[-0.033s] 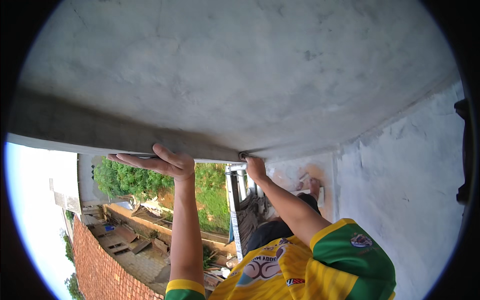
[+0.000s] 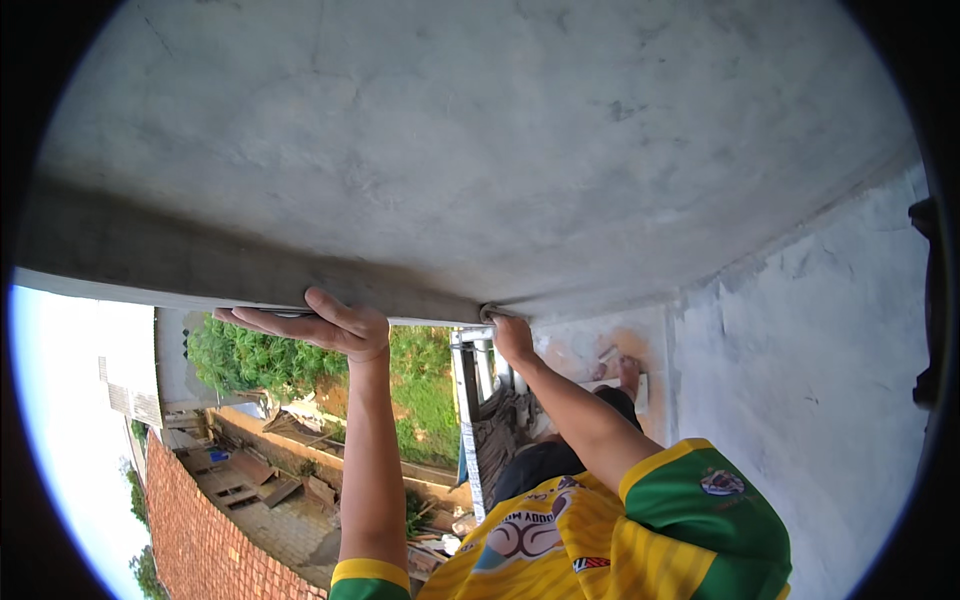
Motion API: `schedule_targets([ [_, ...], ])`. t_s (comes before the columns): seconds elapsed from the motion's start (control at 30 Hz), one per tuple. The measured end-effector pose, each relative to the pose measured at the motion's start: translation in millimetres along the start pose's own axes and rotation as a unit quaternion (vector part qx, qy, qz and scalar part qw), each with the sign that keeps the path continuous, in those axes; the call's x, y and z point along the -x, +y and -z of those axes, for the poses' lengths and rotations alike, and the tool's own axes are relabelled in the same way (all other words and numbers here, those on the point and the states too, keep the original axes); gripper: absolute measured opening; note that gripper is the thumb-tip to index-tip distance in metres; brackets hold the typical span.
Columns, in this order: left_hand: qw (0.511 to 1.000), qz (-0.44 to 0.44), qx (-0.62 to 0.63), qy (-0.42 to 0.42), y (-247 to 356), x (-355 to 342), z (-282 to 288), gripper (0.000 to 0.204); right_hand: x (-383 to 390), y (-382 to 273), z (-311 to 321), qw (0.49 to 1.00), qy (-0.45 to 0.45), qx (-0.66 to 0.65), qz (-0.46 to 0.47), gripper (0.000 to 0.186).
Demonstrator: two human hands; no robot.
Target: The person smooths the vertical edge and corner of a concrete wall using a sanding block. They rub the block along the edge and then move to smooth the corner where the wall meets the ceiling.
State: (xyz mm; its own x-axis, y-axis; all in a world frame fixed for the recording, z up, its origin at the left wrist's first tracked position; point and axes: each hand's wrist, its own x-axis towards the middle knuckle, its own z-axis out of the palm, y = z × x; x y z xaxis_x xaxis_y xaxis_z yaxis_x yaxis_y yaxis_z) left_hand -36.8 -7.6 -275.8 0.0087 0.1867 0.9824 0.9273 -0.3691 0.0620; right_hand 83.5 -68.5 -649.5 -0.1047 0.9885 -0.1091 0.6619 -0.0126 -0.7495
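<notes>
Head cam: left hand [image 2: 335, 325] is flat out, fingers straight, along the ledge [image 2: 240, 262]; thin strip [image 2: 270, 310] between them, mostly hidden. Right hand [image 2: 511, 338]'s curled at the ledge, can't tell if it's gripping anything.

In the head view, the left hand [image 2: 345, 328] lay flat with fingers extended along the lower edge of a grey cement surface [image 2: 500, 150], beside a thin flat piece [image 2: 268, 310], while the right hand [image 2: 512, 337] curled around a small grey object [image 2: 488, 312] at the same edge. Below were the yellow-and-green shirt [image 2: 590, 540], a bare foot [image 2: 629, 370], leafy greenery [image 2: 255, 355] and an orange tiled roof [image 2: 205, 520].
</notes>
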Motion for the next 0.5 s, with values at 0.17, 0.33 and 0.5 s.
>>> schedule_targets([
  [0.17,1.000,-0.006,-0.004,0.004,-3.4,-0.1,-9.0,0.073,0.6,14.8,5.8,0.994,-0.056,-0.011,-0.096,0.029],
  [0.33,1.000,-0.007,-0.010,0.002,-1.6,1.0,-8.5,0.073,-8.0,3.9,5.5,0.990,0.091,-0.098,0.033,0.025],
  [0.5,1.000,-0.012,0.014,0.003,-3.5,-2.2,-8.2,0.073,-7.0,-8.8,1.1,0.984,0.127,-0.114,0.057,0.026],
])
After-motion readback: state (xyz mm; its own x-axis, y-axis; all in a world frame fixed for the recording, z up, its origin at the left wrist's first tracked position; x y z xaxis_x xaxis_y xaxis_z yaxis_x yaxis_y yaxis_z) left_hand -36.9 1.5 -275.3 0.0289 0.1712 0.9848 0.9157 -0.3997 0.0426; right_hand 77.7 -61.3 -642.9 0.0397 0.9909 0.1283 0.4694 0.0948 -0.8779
